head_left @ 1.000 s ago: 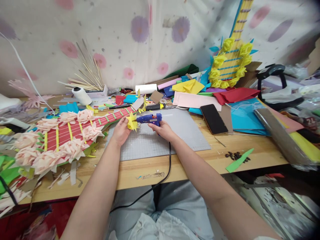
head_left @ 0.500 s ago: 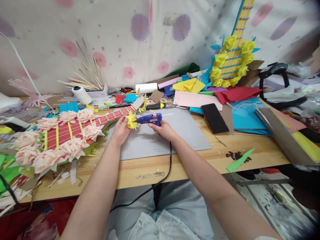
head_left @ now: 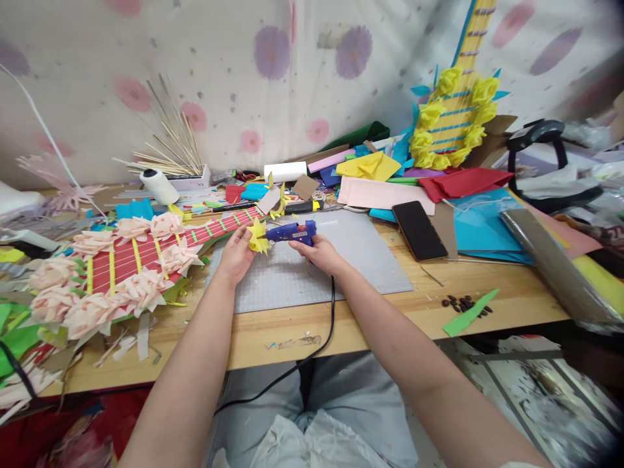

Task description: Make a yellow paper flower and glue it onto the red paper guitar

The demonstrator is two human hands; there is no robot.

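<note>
Head: left grip (head_left: 236, 259) pinches yellow flower (head_left: 259, 237), right grip (head_left: 322, 254) clasps glue gun (head_left: 291, 233); box (head_left: 206, 176) holds sticks (head_left: 178, 154).

left hand (head_left: 236, 258): bare | right hand (head_left: 325, 253): bare, thumbnail short | left forearm (head_left: 188, 383): bare, widening toward elbow | right forearm (head_left: 414, 364): bare, whitish sleeve edge (head_left: 517, 465) at bottom of view | trousers (head_left: 363, 390): pale grey-blue, loose, creased | cloth at waist (head_left: 314, 443): whitish, crumpled, garment unclear

Glue gun (head_left: 288, 233): grip hidden; yellow neck (head_left: 474, 40): top cut off.
</note>
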